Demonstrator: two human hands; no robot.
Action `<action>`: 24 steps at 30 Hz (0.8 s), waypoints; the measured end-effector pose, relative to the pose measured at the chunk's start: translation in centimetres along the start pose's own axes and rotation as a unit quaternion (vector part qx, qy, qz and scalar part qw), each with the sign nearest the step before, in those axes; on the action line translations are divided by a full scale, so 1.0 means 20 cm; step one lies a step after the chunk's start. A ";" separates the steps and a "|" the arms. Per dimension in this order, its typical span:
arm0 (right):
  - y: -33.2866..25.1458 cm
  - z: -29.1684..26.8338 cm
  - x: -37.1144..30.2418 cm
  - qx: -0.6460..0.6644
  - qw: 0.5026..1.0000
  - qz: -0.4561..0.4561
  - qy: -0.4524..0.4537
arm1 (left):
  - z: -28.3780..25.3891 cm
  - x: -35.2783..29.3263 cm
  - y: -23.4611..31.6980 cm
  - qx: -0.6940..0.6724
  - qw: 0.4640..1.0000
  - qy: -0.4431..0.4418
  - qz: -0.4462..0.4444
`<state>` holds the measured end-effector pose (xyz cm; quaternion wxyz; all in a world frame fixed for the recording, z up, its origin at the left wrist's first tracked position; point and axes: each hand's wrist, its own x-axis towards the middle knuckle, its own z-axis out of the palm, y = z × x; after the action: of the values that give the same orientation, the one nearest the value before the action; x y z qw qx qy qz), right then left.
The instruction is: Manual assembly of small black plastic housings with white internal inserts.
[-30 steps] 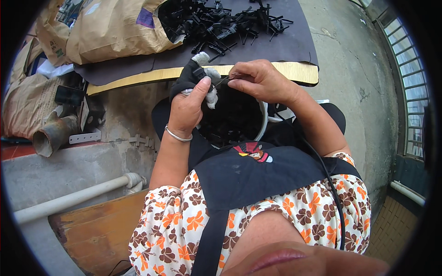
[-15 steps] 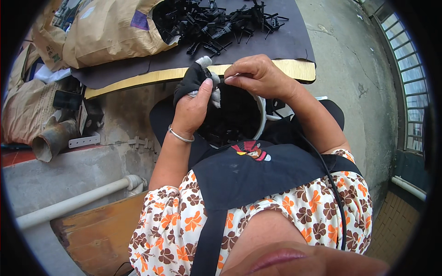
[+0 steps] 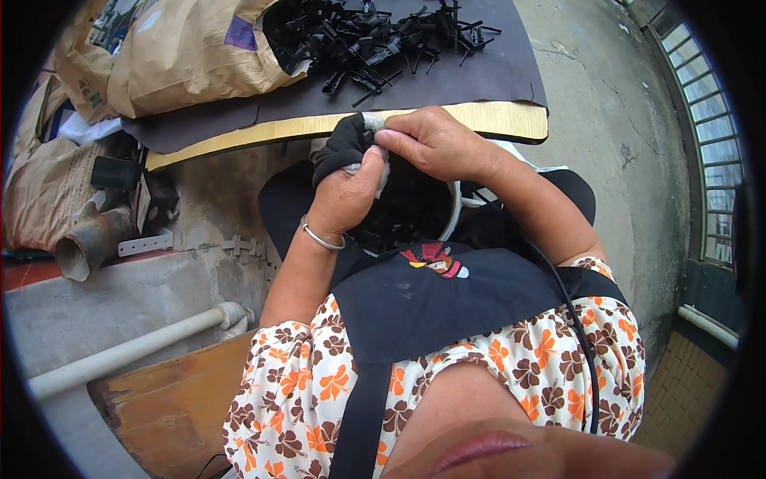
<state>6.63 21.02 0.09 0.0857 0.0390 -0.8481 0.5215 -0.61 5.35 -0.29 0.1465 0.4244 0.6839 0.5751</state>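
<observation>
My left hand (image 3: 348, 195) is closed, thumb pressed against fingers covered in black and grey cloth (image 3: 341, 146). A small black plastic part (image 3: 369, 142) is pinched there, mostly hidden by the thumb and cloth. My right hand (image 3: 435, 144) meets it from the right, thumb and forefinger pinched together at the grey cloth tip; what lies between them is too small to make out. Below both hands, a bucket (image 3: 456, 209) with a white rim stands between my knees, dark pieces inside it. Many similar black plastic parts (image 3: 383, 52) lie heaped on the table ahead.
The table (image 3: 487, 120) has a dark cover and a pale yellow front edge close beyond my hands. A brown paper sack (image 3: 187, 60) lies open on it, spilling parts. At left are another sack (image 3: 52, 191), a rusty pipe (image 3: 92, 243) and a white pipe (image 3: 136, 351).
My right hand has moved left and slightly down, so its fingertips now touch the cloth-covered fingers of my left hand. The left hand has turned and shifted slightly right.
</observation>
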 end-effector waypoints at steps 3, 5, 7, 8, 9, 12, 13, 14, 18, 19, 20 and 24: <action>-0.01 0.04 0.00 0.010 0.999 0.034 -0.009 | 0.00 -0.01 -0.02 0.129 0.987 0.030 0.086; 0.01 0.08 0.02 0.004 0.999 0.003 0.037 | -0.01 -0.01 -0.02 0.152 0.984 0.031 0.085; 0.02 0.07 0.03 0.035 0.999 0.007 0.005 | -0.02 -0.02 0.00 0.176 0.981 0.032 0.082; 0.02 0.06 0.04 0.066 0.997 0.013 -0.028 | -0.03 -0.03 0.02 0.137 0.990 0.031 0.027; 0.01 0.03 0.04 0.017 0.999 0.024 -0.026 | -0.03 -0.03 0.04 0.098 0.994 0.031 -0.029; 0.09 -0.03 0.09 -0.217 0.969 -0.015 0.119 | -0.09 -0.05 -0.03 0.167 0.985 -0.022 -0.026; 0.14 -0.05 0.11 -0.318 0.929 -0.030 0.186 | -0.12 -0.03 -0.03 0.255 0.965 -0.063 -0.021; 0.17 -0.05 0.14 -0.350 0.917 0.008 0.191 | -0.12 -0.03 -0.03 0.256 0.964 -0.064 -0.021; 0.26 -0.02 0.21 -0.400 0.897 0.010 0.187 | -0.10 -0.04 -0.07 0.142 0.989 -0.006 -0.037; 0.24 -0.02 0.20 -0.372 0.904 -0.009 0.213 | -0.10 -0.04 -0.08 0.037 0.994 0.014 -0.103; 0.23 -0.02 0.19 -0.342 0.908 -0.027 0.239 | -0.09 -0.04 -0.08 0.037 0.994 0.016 -0.104; 0.13 0.00 0.10 -0.109 0.971 -0.128 0.170 | -0.11 0.00 -0.09 -0.392 0.890 0.072 -0.220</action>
<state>4.32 22.31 -1.75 0.2984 0.0484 -0.8608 0.4095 -2.83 3.88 -1.29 0.3743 0.1291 0.4868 0.7786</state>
